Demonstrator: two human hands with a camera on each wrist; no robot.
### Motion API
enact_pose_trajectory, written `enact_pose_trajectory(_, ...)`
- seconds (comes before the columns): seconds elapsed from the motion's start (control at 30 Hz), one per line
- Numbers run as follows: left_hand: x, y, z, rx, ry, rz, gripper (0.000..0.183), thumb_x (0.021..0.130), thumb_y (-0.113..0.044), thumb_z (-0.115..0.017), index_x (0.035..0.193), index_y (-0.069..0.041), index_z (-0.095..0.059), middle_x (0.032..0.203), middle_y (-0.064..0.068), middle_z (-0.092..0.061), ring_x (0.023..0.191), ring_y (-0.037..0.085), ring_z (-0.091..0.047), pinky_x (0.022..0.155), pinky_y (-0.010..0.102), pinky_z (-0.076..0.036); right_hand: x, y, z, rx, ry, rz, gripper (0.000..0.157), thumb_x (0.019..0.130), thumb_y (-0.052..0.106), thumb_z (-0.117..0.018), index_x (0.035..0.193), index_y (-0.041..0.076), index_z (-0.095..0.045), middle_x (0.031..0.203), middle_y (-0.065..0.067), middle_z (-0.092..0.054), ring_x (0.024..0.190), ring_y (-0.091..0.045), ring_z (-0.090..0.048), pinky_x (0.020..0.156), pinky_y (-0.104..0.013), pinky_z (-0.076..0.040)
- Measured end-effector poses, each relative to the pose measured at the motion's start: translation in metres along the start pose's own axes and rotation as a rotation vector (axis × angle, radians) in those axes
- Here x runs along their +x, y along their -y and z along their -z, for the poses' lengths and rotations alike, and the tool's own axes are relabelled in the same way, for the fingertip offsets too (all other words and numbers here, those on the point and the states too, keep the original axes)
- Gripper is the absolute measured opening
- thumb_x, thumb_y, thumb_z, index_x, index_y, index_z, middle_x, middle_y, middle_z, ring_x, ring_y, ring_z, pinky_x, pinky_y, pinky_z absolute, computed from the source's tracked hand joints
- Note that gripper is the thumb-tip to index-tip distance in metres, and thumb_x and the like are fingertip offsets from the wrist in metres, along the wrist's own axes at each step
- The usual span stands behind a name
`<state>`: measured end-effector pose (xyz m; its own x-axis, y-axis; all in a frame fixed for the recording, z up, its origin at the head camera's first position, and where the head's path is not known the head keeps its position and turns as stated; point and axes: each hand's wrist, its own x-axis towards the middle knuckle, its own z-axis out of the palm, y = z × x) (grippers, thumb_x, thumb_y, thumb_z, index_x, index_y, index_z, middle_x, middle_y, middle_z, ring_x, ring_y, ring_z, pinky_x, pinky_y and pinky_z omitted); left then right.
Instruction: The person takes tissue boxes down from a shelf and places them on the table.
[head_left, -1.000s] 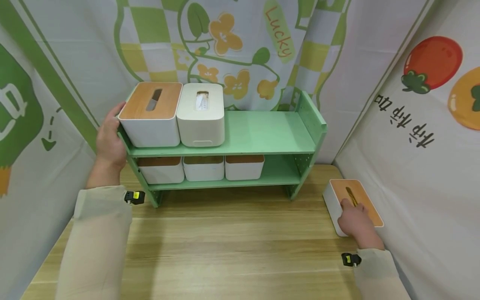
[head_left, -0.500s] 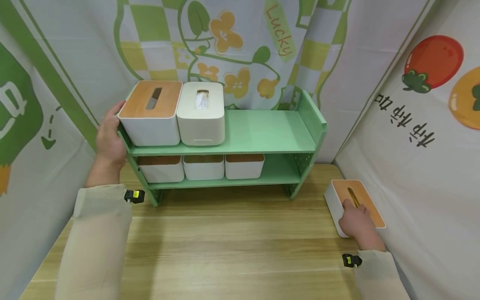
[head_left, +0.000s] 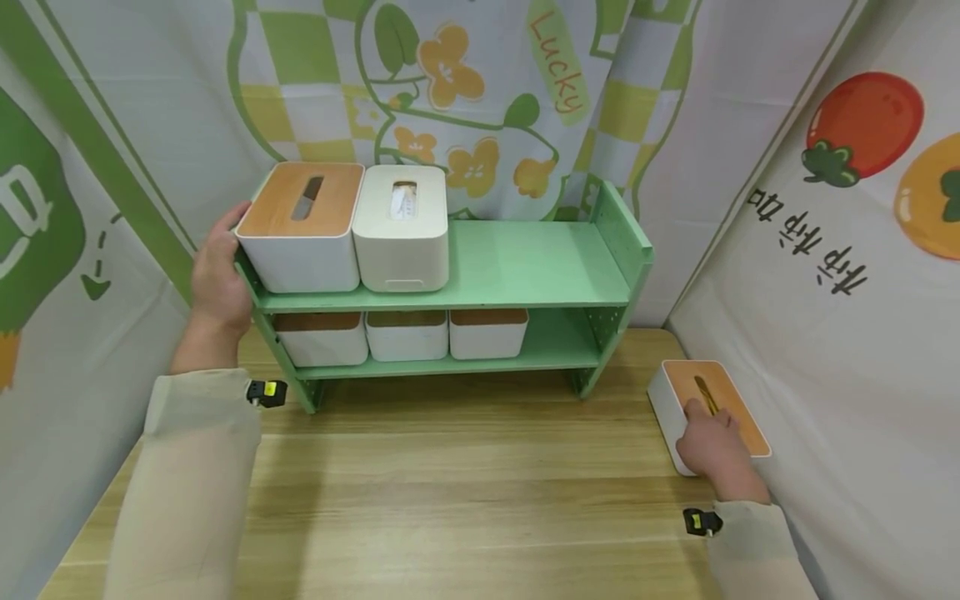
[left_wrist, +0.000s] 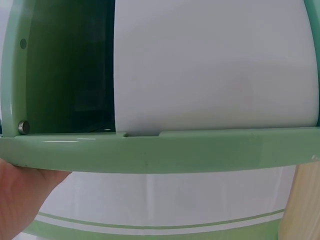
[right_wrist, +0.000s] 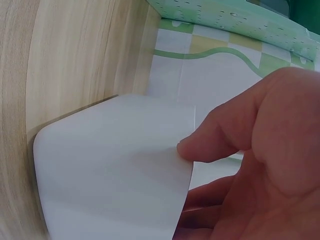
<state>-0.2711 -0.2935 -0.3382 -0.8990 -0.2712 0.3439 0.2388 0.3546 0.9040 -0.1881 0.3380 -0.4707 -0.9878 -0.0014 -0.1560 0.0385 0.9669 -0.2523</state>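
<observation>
The left hand (head_left: 219, 279) grips the left side panel of a green two-tier shelf (head_left: 540, 262) from outside. In the left wrist view, part of that hand (left_wrist: 22, 195) lies against the panel (left_wrist: 150, 152); its fingertips are hidden. At the right, the right hand (head_left: 716, 446) holds a white tissue box (head_left: 667, 417) with a wood-coloured lid (head_left: 735, 408), which stands on the table beside the right wall. The right wrist view shows the thumb pressed on the box's white side (right_wrist: 115, 165), with the other fingers curled over the lid side, partly hidden.
On the upper tier stand a wood-lidded tissue box (head_left: 300, 262) and a cream tissue box (head_left: 401, 258), side by side. Three white boxes with wood-coloured lids, one a white box (head_left: 489, 340), fill the lower tier's left part. Printed cloth walls (head_left: 795, 358) enclose the wooden table (head_left: 480, 500).
Almost nothing differs. The right hand and its tissue box shifted very slightly right between the first two frames; the left hand stays on the shelf.
</observation>
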Motion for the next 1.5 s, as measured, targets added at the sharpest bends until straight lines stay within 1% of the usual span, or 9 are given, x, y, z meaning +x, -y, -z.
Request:
enact_pose_trajectory(0.23,0.002,-0.001,0.001,0.000,0.000,0.021,0.057,0.102,-0.035,-0.013,0.155,-0.036,-0.034,0.158,-0.011,-0.031,0.141,0.011,-0.027,0.112,0.033,-0.022,0.001,-0.002,-0.001,0.014,0.010,-0.011,0.037,0.086,0.001,-0.046,0.121,-0.010,-0.043,0.108,-0.050,-0.044,0.116,-0.065,-0.026,0.095,-0.069,-0.025)
enact_pose_trajectory(0.7,0.000,0.001,0.001,0.005,0.015,0.025,0.056,0.103,-0.039,-0.011,0.155,-0.039,-0.032,0.159,-0.010,-0.028,0.143,0.014,-0.024,0.114,0.038,-0.020,0.001,-0.003,-0.003,-0.009,-0.012,0.016,0.033,0.085,0.001,-0.047,0.116,-0.010,-0.044,0.103,-0.042,-0.055,0.113,-0.063,-0.029,0.099,-0.068,-0.018)
enact_pose_trajectory(0.8,0.001,0.002,0.000,0.008,0.014,0.011,0.057,0.103,-0.039,-0.011,0.156,-0.038,-0.032,0.159,-0.010,-0.028,0.143,0.014,-0.024,0.113,0.037,-0.020,0.000,-0.003,-0.001,0.019,0.006,-0.002,0.038,0.086,0.002,-0.046,0.122,-0.010,-0.043,0.109,-0.047,-0.049,0.116,-0.065,-0.026,0.098,-0.069,-0.021)
enact_pose_trajectory(0.87,0.001,0.002,-0.001,0.008,0.014,0.005,0.057,0.103,-0.039,-0.012,0.156,-0.037,-0.033,0.159,-0.009,-0.029,0.143,0.013,-0.024,0.113,0.036,-0.019,-0.001,-0.004,0.001,0.031,0.010,-0.004,0.040,0.088,0.005,-0.046,0.125,-0.011,-0.043,0.111,-0.048,-0.046,0.115,-0.064,-0.028,0.095,-0.069,-0.026)
enact_pose_trajectory(1.0,0.002,0.003,0.000,-0.002,0.013,-0.009,0.057,0.104,-0.039,-0.011,0.156,-0.034,-0.033,0.159,-0.008,-0.029,0.142,0.012,-0.024,0.114,0.035,-0.017,-0.001,0.000,0.008,-0.023,-0.043,0.056,0.048,0.093,0.016,-0.052,0.128,-0.016,-0.044,0.119,-0.042,-0.047,0.114,-0.060,-0.035,0.095,-0.066,-0.029)
enact_pose_trajectory(1.13,0.002,0.003,-0.001,-0.022,0.016,-0.006,0.057,0.104,-0.038,-0.011,0.156,-0.034,-0.032,0.159,-0.008,-0.028,0.142,0.011,-0.023,0.114,0.034,-0.017,-0.001,0.020,0.021,-0.031,-0.053,0.103,0.059,0.097,0.021,-0.054,0.138,-0.019,-0.039,0.137,-0.040,-0.042,0.126,-0.058,-0.034,0.101,-0.065,-0.030)
enact_pose_trajectory(1.23,0.001,0.002,-0.001,-0.021,0.018,-0.004,0.056,0.104,-0.038,-0.012,0.156,-0.035,-0.033,0.159,-0.008,-0.029,0.142,0.011,-0.023,0.114,0.034,-0.017,-0.003,0.046,0.029,0.016,-0.032,0.158,0.058,0.099,0.019,-0.053,0.142,-0.018,-0.038,0.138,-0.037,-0.045,0.124,-0.054,-0.044,0.097,-0.062,-0.039)
enact_pose_trajectory(1.37,-0.001,0.001,-0.001,-0.017,0.019,-0.006,0.056,0.103,-0.038,-0.012,0.156,-0.036,-0.032,0.159,-0.009,-0.028,0.143,0.012,-0.023,0.114,0.036,-0.017,-0.003,0.089,0.035,0.057,-0.067,0.353,0.052,0.100,0.019,-0.054,0.143,-0.010,-0.045,0.136,-0.028,-0.054,0.119,-0.045,-0.054,0.095,-0.057,-0.044)
enact_pose_trajectory(1.5,-0.001,0.000,-0.001,-0.009,0.019,-0.004,0.057,0.103,-0.038,-0.011,0.156,-0.036,-0.031,0.160,-0.009,-0.027,0.144,0.013,-0.022,0.115,0.038,-0.017,-0.005,0.134,0.044,0.073,-0.147,0.566,0.055,0.100,0.021,-0.059,0.147,-0.004,-0.043,0.147,-0.021,-0.046,0.127,-0.039,-0.050,0.101,-0.055,-0.041)
